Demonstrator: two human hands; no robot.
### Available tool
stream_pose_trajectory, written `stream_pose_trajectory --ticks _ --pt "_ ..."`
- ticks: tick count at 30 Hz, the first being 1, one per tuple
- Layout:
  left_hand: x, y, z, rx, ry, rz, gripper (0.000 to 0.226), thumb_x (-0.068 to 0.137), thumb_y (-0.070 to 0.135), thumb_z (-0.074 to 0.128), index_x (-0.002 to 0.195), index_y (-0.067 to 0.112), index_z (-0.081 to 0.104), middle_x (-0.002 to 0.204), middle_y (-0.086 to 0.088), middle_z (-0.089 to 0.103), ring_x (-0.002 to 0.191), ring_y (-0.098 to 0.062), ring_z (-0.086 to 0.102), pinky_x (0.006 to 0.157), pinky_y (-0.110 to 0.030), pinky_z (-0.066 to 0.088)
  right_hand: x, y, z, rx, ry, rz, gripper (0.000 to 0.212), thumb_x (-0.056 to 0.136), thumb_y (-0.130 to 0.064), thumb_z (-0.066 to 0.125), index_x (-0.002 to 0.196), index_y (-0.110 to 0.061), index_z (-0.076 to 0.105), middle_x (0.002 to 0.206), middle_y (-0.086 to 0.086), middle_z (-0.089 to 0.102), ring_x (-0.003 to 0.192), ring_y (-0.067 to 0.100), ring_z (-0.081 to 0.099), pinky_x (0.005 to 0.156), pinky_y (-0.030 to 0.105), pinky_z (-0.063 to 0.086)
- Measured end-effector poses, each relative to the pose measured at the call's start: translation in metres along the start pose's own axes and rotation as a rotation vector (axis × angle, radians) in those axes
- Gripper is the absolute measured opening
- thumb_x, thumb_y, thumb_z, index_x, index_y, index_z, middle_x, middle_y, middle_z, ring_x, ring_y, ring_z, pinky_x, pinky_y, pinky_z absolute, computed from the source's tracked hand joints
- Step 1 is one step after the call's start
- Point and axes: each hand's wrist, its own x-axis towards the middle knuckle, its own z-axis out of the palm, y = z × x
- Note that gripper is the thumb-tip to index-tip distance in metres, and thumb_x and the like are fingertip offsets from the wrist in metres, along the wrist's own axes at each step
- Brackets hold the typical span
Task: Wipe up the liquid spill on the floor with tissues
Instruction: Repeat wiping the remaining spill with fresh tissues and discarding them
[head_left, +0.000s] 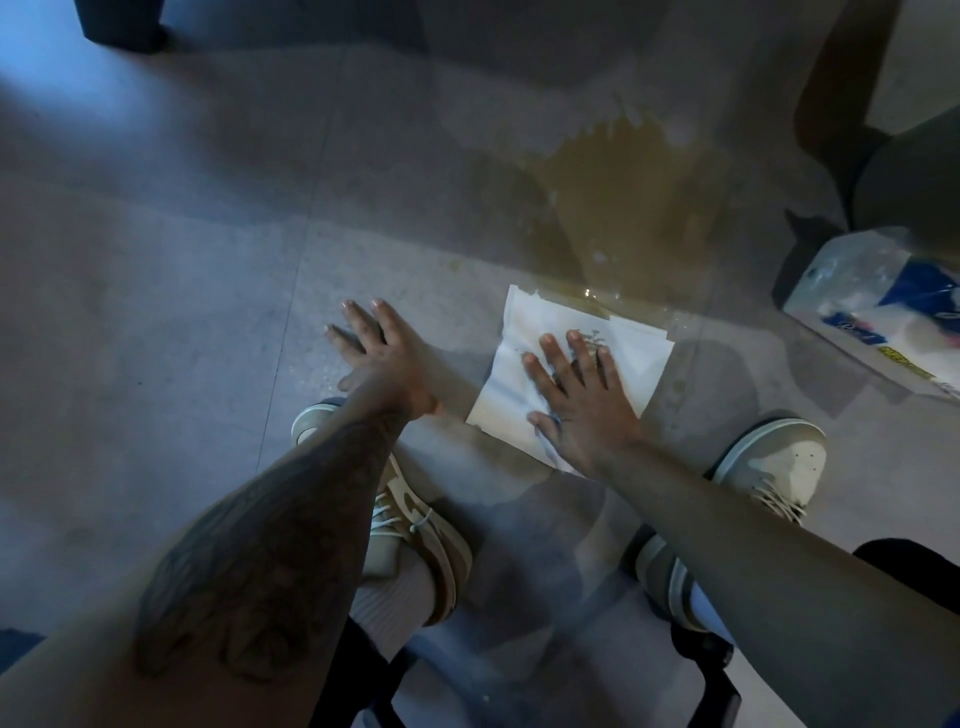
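The grey floor (156, 260) carries a brownish spill (623, 187) ahead of me. A white tissue (639, 358) lies at its near edge, pressed flat under my right hand (582, 410), fingers spread. My left hand (379, 353) rests beside it, fingers straight.

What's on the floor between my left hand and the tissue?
Nothing: in the head view only bare grey floor separates the left hand from the tissue.
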Motion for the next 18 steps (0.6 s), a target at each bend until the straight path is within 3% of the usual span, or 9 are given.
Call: stream_pose_trajectory --ticks 8,13,15,18 --pt "-0.001 0.001 -0.004 -0.038 -0.039 -0.003 0.155 0.061 0.035 0.095 0.153 0.015 -0.028 0.158 -0.019 -0.037 0.144 -0.051 -0.026 0.111 -0.070 0.023 -0.029 0.031 -0.001 -0.039 -0.017 0.016 0.070 0.100 -0.055 0.029 0.159 -0.024 0.008 0.167 0.008 0.000 0.153 0.035 0.000 0.121 0.055 0.012" --pt "0.003 -0.002 -0.001 -0.002 -0.003 0.015 0.158 0.056 0.040 0.097 0.154 0.013 -0.024 0.159 -0.024 -0.031 0.144 -0.056 -0.022 0.116 -0.069 0.017 -0.037 0.034 -0.011 0.012 0.068 0.081 0.078 0.090 -0.048 0.061 0.155 -0.021 0.028 0.163 0.013 0.019 0.149 0.039 0.016 0.117 0.053 0.020" --pt "0.003 -0.001 -0.002 0.015 -0.003 0.010 0.159 0.055 0.042 0.096 0.154 0.011 -0.024 0.158 -0.026 -0.031 0.144 -0.057 -0.021 0.117 -0.067 0.014 -0.054 0.036 -0.015 0.077 0.130 0.197 0.077 0.084 -0.046 0.067 0.150 -0.019 0.036 0.157 0.012 0.029 0.141 0.038 0.030 0.109 0.050 0.032" --pt "0.002 0.001 -0.003 0.033 -0.013 -0.003 0.159 0.056 0.044 0.096 0.153 0.010 -0.026 0.158 -0.028 -0.031 0.143 -0.057 -0.021 0.117 -0.066 0.011 -0.080 0.040 -0.010 0.162 0.229 0.384 0.051 0.080 -0.037 0.072 0.127 -0.022 0.059 0.130 0.010 0.051 0.111 0.036 0.049 0.090 0.045 0.041"
